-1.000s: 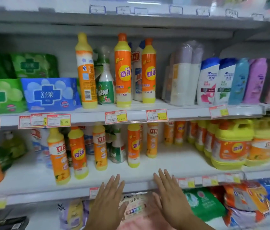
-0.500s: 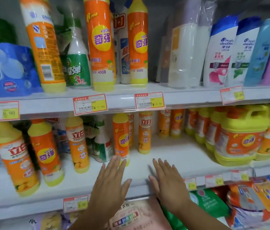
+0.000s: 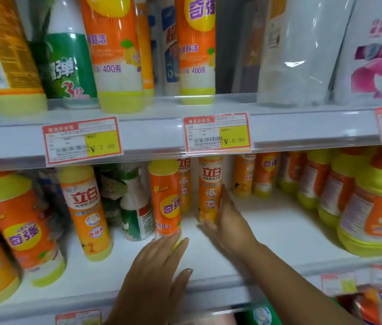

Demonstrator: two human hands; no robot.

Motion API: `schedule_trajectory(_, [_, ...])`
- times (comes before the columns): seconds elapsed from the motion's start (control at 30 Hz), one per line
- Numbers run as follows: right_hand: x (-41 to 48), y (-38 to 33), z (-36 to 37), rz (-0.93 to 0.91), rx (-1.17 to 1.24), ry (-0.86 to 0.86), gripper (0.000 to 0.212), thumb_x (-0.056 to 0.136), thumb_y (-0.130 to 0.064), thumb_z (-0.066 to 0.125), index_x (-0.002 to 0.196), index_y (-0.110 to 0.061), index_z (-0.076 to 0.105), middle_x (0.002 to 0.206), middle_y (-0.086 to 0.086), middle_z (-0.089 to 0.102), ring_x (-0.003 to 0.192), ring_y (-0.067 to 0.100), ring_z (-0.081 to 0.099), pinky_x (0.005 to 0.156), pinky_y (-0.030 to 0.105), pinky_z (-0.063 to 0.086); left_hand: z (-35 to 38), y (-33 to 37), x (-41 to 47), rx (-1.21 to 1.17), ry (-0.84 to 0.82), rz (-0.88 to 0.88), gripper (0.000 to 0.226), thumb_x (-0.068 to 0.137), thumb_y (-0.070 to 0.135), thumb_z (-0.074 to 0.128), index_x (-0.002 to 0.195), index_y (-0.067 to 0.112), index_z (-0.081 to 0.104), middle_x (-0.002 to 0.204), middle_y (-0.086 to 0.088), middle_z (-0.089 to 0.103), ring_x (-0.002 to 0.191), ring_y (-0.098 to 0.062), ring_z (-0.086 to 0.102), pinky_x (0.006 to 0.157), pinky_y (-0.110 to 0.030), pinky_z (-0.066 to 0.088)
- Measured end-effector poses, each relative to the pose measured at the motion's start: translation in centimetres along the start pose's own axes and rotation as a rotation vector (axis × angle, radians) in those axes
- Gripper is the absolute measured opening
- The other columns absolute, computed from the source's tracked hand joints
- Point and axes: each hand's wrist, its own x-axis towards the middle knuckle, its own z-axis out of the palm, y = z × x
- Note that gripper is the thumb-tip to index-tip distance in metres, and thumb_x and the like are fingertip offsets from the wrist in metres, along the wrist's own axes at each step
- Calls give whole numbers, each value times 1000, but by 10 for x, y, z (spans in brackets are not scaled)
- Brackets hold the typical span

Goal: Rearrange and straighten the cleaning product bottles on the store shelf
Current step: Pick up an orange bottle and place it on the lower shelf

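Cleaning product bottles (image 3: 22, 221) crowd the middle shelf (image 3: 272, 233) in a ragged line. Those at the left stand forward at uneven depths with brands mixed, a green spray bottle (image 3: 136, 214) sits among them, and a bare stretch of shelf lies between them and the big jugs (image 3: 377, 216) at the right. By my reading the straightening has hardly begun, and nearly the whole row is left to line up.

The left hand (image 3: 159, 273) reaches in with fingers straight, their tips touching the yellow base of the orange 奇强 bottle (image 3: 165, 198); it holds nothing. The right hand (image 3: 228, 221) lies against the lower right side of the 立白 bottle (image 3: 210, 191), fingers straight along it and thumb spread across the front of its base, not closed round it. Both bottles stand upright, near each other but apart.

立白 also shows on a second bottle (image 3: 84, 207) further left. On the upper shelf an orange bottle (image 3: 112, 55) reads 400克. The left price tag (image 3: 82, 139) reads ¥7.90 and the right price tag (image 3: 217, 132) ¥8.90.
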Motion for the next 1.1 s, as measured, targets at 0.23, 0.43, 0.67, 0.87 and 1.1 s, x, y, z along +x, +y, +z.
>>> schedule_trajectory(0.23, [9, 2, 5, 88, 156, 1, 54, 85, -19, 67, 129, -19, 36, 105, -9, 55, 87, 3, 57, 61, -2, 39, -3, -10, -3, -12, 36, 39, 51, 94, 50, 30, 127, 21, 55, 132, 2, 56, 116, -15, 55, 93, -38, 48])
schedule_trajectory(0.43, [12, -10, 10, 102, 112, -13, 52, 85, -20, 65, 128, -15, 35, 112, -1, 58, 89, 12, 57, 65, 6, 40, -10, -8, -10, -59, 69, 2, 48, 93, 48, 36, 131, 24, 51, 135, 7, 52, 122, -11, 46, 101, -33, 36])
schedule_trajectory(0.67, [-9, -33, 6, 144, 207, -71, 64, 86, -29, 67, 137, -21, 29, 118, -11, 56, 102, 7, 56, 74, 10, 40, -19, -7, -14, -59, 87, -51, 48, 93, 51, 28, 132, 29, 44, 133, 10, 53, 121, -8, 47, 101, -28, 39])
schedule_trajectory(0.87, [-66, -59, -21, 34, 59, 69, 54, 92, -36, 56, 140, -31, 33, 125, -17, 45, 117, 4, 46, 88, 14, 31, -37, 1, -17, -78, 110, -50, 47, 93, 52, 29, 132, 30, 44, 132, 9, 54, 120, -10, 48, 98, -31, 44])
schedule_trajectory(1.1, [-107, -137, -74, -363, 21, 383, 24, 92, -37, 49, 116, -38, 53, 101, -26, 58, 91, -6, 57, 74, 3, 39, -107, 20, -24, -103, 268, -14, 38, 88, 44, 42, 124, 34, 50, 122, 16, 57, 112, -3, 47, 93, -24, 41])
